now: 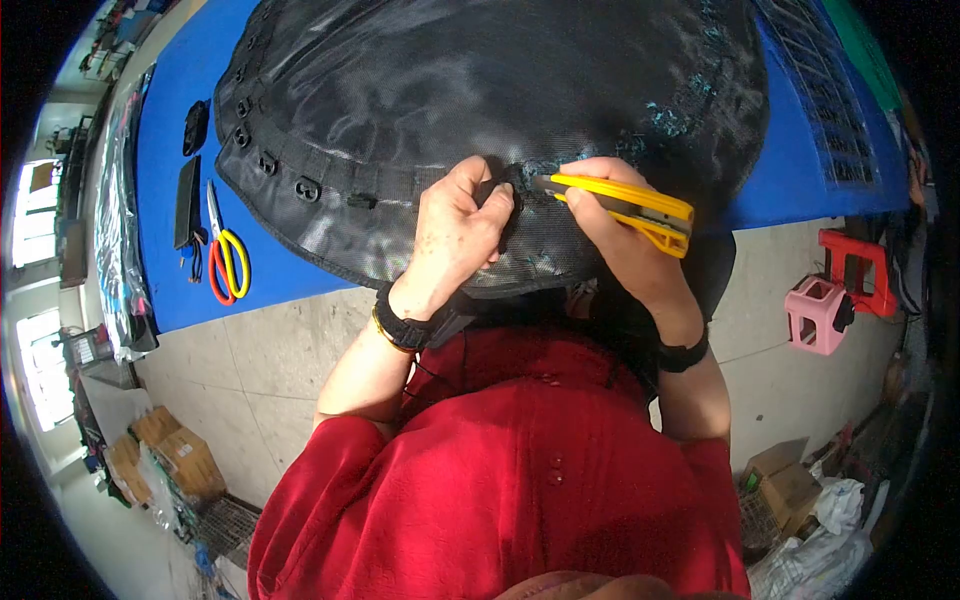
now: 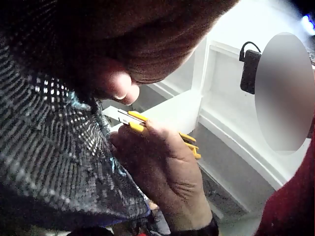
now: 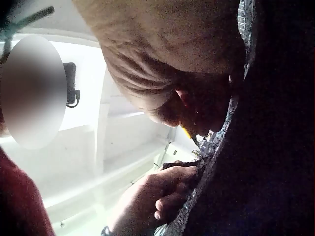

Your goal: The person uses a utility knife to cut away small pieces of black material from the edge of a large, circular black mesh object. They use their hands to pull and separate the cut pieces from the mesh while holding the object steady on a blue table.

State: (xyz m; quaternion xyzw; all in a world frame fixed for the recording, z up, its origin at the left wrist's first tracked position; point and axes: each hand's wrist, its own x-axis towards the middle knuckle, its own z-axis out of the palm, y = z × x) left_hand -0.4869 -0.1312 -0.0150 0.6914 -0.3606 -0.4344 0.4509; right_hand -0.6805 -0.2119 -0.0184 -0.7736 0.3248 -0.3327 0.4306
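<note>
Black mesh fabric [image 1: 420, 100] lies over the blue table, with light-blue thread bits [image 1: 670, 120] scattered on its right part. The left hand [image 1: 455, 225] pinches a fold of the mesh near its front edge. Just right of it, the right hand [image 1: 635, 240] grips a yellow utility knife [image 1: 640, 205], its tip pointing left at the fold. In the left wrist view the knife's blade [image 2: 115, 115] shows bare beside the mesh [image 2: 54, 137], close to the left fingertips. The right wrist view shows only a little yellow of the knife [image 3: 186, 132] under the right hand [image 3: 162, 64].
Scissors [image 1: 228, 255] with red and yellow handles and a black narrow case [image 1: 187, 200] lie on the blue table [image 1: 175, 290] at left. Black fittings [image 1: 307, 189] line the mesh's left edge. A dark grid [image 1: 825, 100] is at right; pink [image 1: 816, 315] and red stools [image 1: 860, 270] stand on the floor.
</note>
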